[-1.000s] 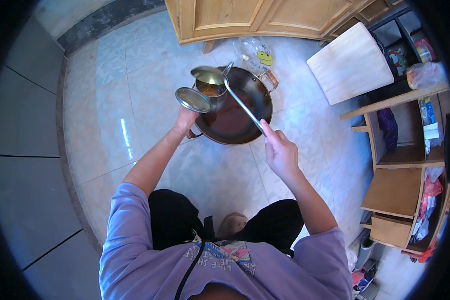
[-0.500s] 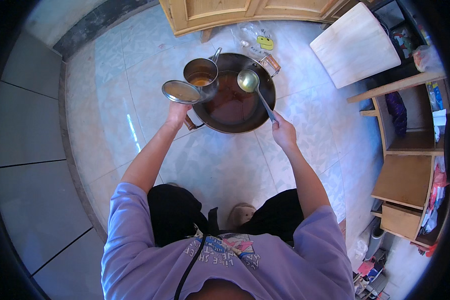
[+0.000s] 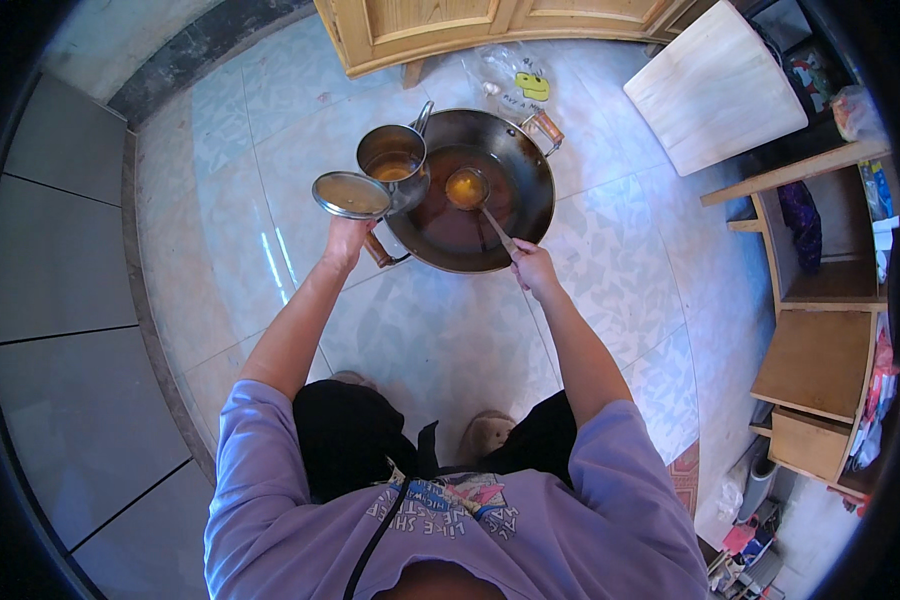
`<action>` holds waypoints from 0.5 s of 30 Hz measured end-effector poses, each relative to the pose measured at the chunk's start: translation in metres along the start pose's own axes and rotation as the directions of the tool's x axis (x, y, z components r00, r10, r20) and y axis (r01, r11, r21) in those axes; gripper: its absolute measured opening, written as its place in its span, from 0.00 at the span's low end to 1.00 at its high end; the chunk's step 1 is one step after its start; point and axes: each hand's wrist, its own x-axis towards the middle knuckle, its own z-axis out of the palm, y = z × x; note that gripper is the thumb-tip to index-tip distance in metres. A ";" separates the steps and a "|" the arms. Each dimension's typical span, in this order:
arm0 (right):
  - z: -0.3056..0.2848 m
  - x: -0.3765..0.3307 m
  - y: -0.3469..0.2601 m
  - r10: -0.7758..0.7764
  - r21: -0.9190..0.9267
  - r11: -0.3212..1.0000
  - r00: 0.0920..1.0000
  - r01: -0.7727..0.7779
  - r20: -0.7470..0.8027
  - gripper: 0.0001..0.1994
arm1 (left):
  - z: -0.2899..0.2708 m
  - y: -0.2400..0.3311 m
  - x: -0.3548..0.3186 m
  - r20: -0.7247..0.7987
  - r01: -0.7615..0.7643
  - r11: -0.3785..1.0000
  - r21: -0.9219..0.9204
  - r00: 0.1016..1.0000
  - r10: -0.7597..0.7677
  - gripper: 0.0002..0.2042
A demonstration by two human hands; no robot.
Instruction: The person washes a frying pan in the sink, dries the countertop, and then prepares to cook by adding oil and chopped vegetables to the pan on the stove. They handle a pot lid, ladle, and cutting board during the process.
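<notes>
A wide dark wok (image 3: 530,200) with wooden-gripped side handles stands on the floor, reddish-brown liquid in its bottom. My right hand (image 3: 533,268) grips a metal ladle (image 3: 498,230) by its handle. The ladle's bowl is over the liquid and holds some that looks amber. At the wok's left rim is a metal spouted pot (image 3: 410,190), with amber liquid inside and its round lid (image 3: 351,195) tipped back towards me. My left hand (image 3: 345,240) is closed at the pot's near side below the lid, which hides most of the fingers and the handle.
A wooden cabinet (image 3: 420,35) stands beyond the wok, with a clear plastic bag (image 3: 510,80) on the tiles before it. To the right are a pale board (image 3: 715,90) and an open wooden shelf unit (image 3: 810,355). Grey panels (image 3: 70,260) line the left.
The ladle has moved left and lower over the wok, and amber liquid now shows in its bowl. The pot and its lid have shifted slightly left and nearer me.
</notes>
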 end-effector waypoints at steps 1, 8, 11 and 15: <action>-0.007 0.000 0.003 0.128 0.219 0.964 0.986 -0.149 0.107 0.20 | 0.000 0.001 0.000 0.002 -0.003 1.000 0.010 1.000 0.003 0.05; -0.037 -0.033 -0.042 0.171 0.522 0.778 0.918 -0.349 0.357 0.19 | -0.004 0.000 0.001 -0.019 0.022 1.000 0.015 1.000 -0.022 0.06; -0.058 -0.038 -0.052 0.173 0.458 0.837 0.939 -0.299 0.296 0.19 | 0.005 0.006 -0.003 -0.034 0.027 0.999 -0.028 0.999 -0.028 0.06; -0.089 -0.050 -0.079 0.138 0.416 0.877 0.955 -0.241 0.263 0.19 | 0.003 0.001 0.002 0.036 0.010 1.000 -0.006 0.999 -0.010 0.06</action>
